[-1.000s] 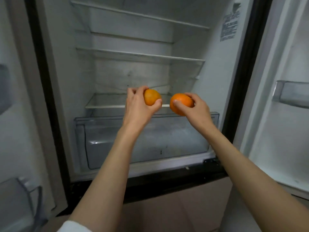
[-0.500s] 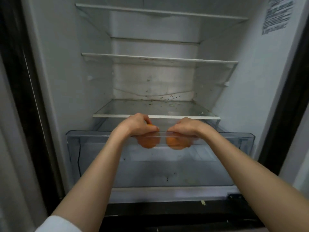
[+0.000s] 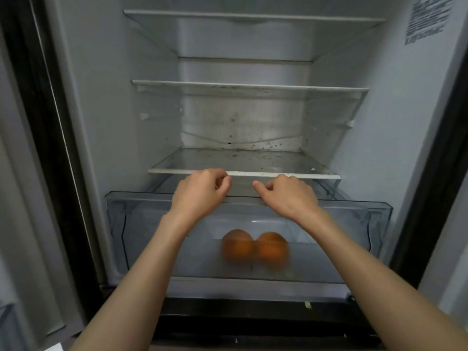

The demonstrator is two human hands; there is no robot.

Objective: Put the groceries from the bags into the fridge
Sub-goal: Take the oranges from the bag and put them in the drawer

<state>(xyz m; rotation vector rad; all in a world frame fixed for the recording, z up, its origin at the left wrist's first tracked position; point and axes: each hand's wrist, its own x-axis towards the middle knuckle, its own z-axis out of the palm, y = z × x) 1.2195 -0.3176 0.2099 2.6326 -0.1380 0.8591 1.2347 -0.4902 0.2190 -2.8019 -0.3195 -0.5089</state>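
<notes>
Two oranges lie side by side in the clear crisper drawer (image 3: pixel 121 219) at the bottom of the fridge, blurred behind its front wall: the left orange (image 3: pixel 237 245) and the right orange (image 3: pixel 272 249). Above the drawer's rear edge my left hand (image 3: pixel 200 192) hovers with loosely curled fingers, holding nothing. My right hand (image 3: pixel 287 196) hangs beside it, also loosely curled and empty. Both hands sit just below the front edge of the lowest glass shelf (image 3: pixel 316 176).
The fridge interior has a middle shelf (image 3: pixel 248 86) and a top shelf (image 3: pixel 253 16), both bare. The lowest shelf carries dark specks. A label (image 3: pixel 428 19) is on the right inner wall. The open door frame (image 3: pixel 33 173) runs along the left.
Both hands carried the oranges down into the drawer, released them and rose. The oranges now lie at the drawer's bottom. The camera moved closer to the fridge.
</notes>
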